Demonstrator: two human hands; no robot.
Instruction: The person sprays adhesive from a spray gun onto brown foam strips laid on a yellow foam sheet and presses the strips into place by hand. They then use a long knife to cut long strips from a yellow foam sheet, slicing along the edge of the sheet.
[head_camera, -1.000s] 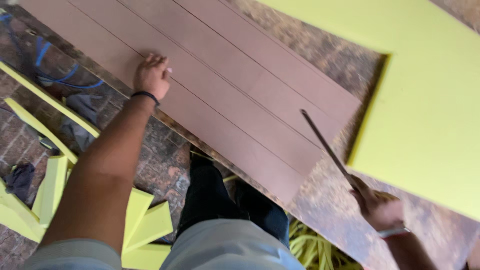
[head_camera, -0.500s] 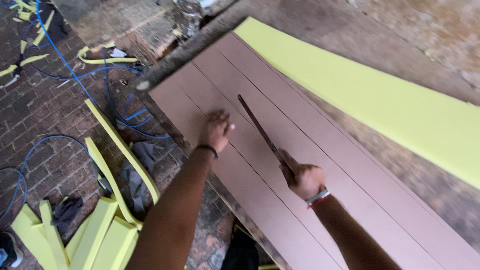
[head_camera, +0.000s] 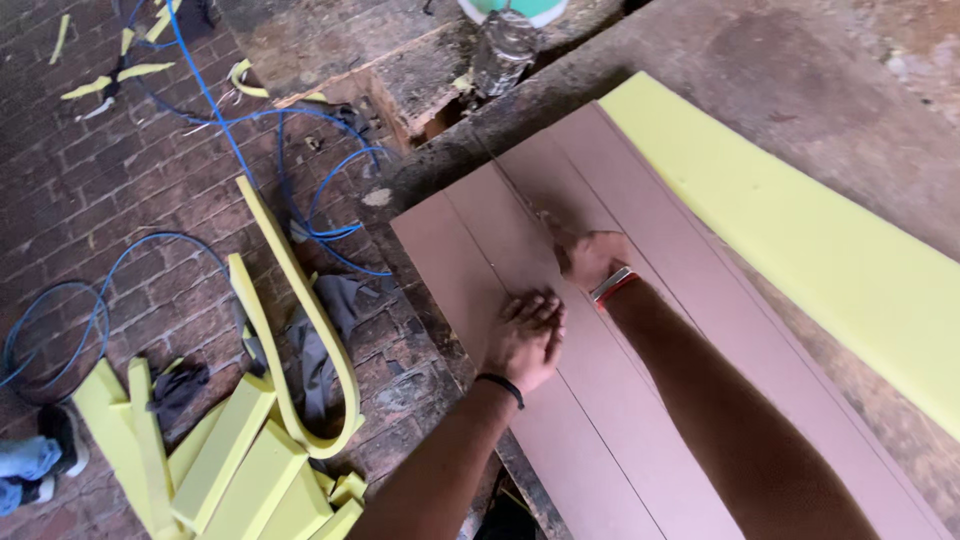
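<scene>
Brown board (head_camera: 640, 400) lies flat on the rough grey surface (head_camera: 800, 90), scored with long parallel lines running near to far. Left hand (head_camera: 525, 340) rests palm down on it, fingers spread flat, holding nothing. Right hand (head_camera: 595, 258) just beyond, fist closed around a thin blade or stick (head_camera: 520, 190), blurred, its tip pointing to the far end of the board; exact kind of tool cannot be told. Hands close together, not touching. Yellow foam sheet (head_camera: 800, 240) lies along the board's right edge. Left, down on the brick floor (head_camera: 90, 190): yellow foam offcuts (head_camera: 240, 450), a curved foam strip (head_camera: 300, 310), blue cable (head_camera: 250, 160), grey rag (head_camera: 330, 320).
</scene>
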